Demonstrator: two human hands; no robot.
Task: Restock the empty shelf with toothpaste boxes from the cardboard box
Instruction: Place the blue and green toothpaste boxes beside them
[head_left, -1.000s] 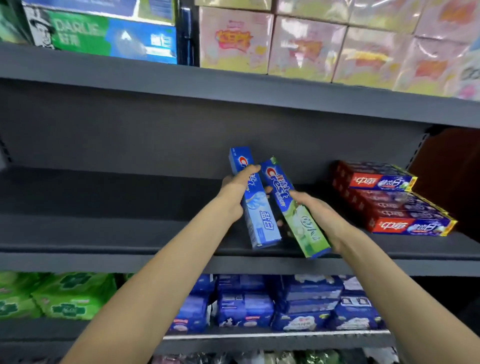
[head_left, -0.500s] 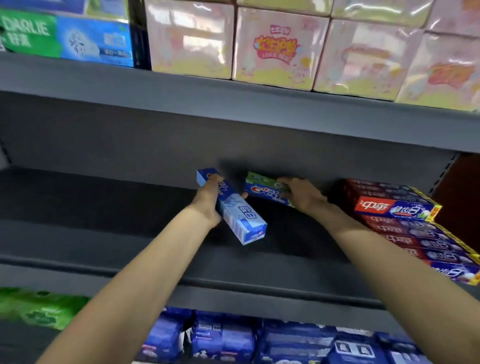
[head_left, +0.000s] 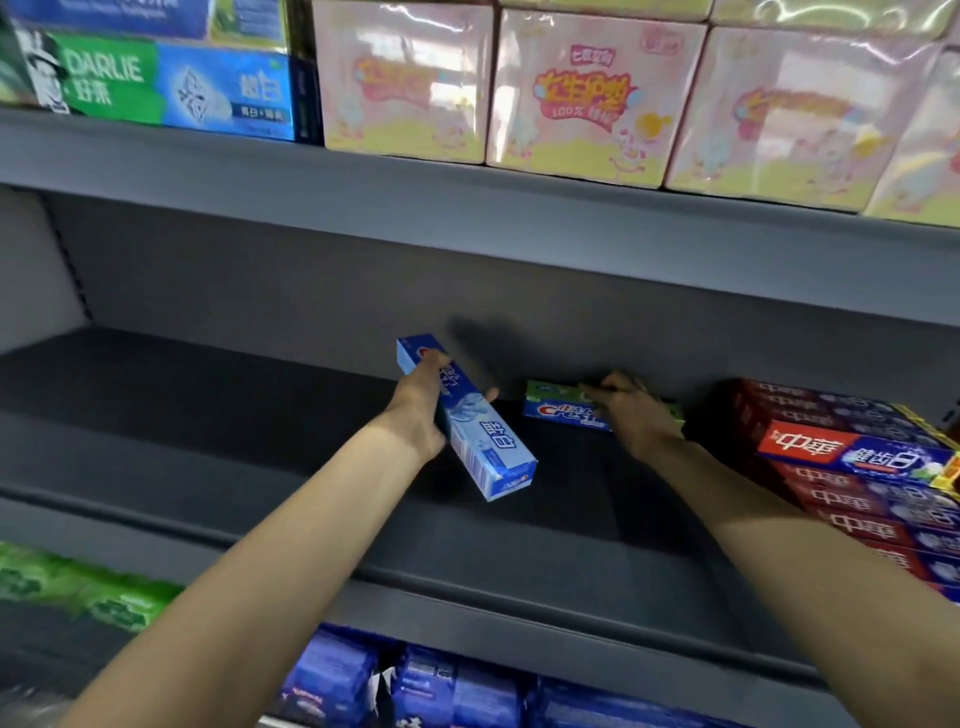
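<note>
The left hand (head_left: 421, 410) has its grip wrapped round a blue toothpaste box (head_left: 470, 423), held slanted above the middle of the dark shelf (head_left: 208, 415). The right hand (head_left: 631, 415) rests on a green-and-blue toothpaste box (head_left: 558, 408) lying against the shelf's back edge, fingers curled over it. Red toothpaste boxes (head_left: 852, 457) are stacked at the right end.

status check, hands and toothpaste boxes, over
Left hand grips blue box, held above shelf. Right hand on green box at shelf back. Red boxes stacked right.
</note>
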